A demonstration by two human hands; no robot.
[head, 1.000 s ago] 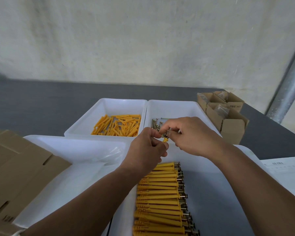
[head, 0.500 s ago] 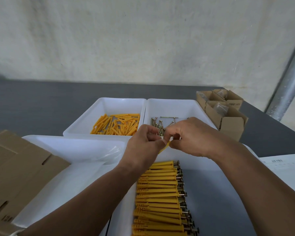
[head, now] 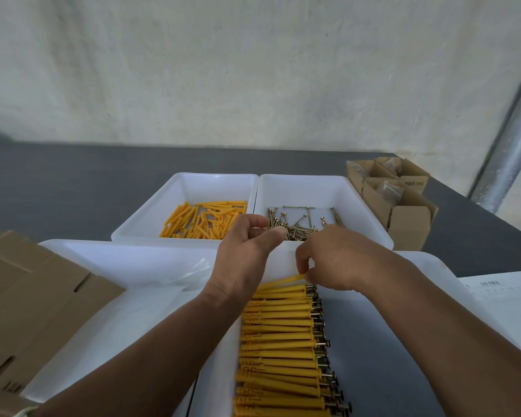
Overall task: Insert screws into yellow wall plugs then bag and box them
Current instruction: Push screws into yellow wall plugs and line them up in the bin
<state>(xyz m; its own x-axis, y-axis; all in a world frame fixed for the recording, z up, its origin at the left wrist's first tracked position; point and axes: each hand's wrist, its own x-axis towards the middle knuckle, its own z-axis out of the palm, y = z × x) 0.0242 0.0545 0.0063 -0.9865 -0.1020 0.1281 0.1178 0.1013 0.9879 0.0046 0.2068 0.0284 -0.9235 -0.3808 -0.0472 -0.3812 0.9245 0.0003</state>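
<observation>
My right hand (head: 334,257) pinches a yellow wall plug (head: 283,282) by its head end, just above the far end of a long row of assembled plugs with screws (head: 278,344) in a near white tray (head: 217,371). My left hand (head: 244,254) hovers beside it, fingers loosely curled, holding nothing that I can see. Loose yellow plugs (head: 205,221) lie in the far left white bin (head: 193,182). Loose screws (head: 298,224) lie in the far right white bin (head: 328,185).
Flat brown cardboard (head: 27,299) lies at the left over a wide white tray (head: 118,257) with clear plastic bags (head: 193,272). Small open cardboard boxes (head: 400,200) stand at the back right. A paper sheet (head: 506,296) lies at the right. A metal pole (head: 512,145) rises beyond.
My right hand has come down towards the row with the plug. My left hand has let go of the plug and its fingers have spread apart.
</observation>
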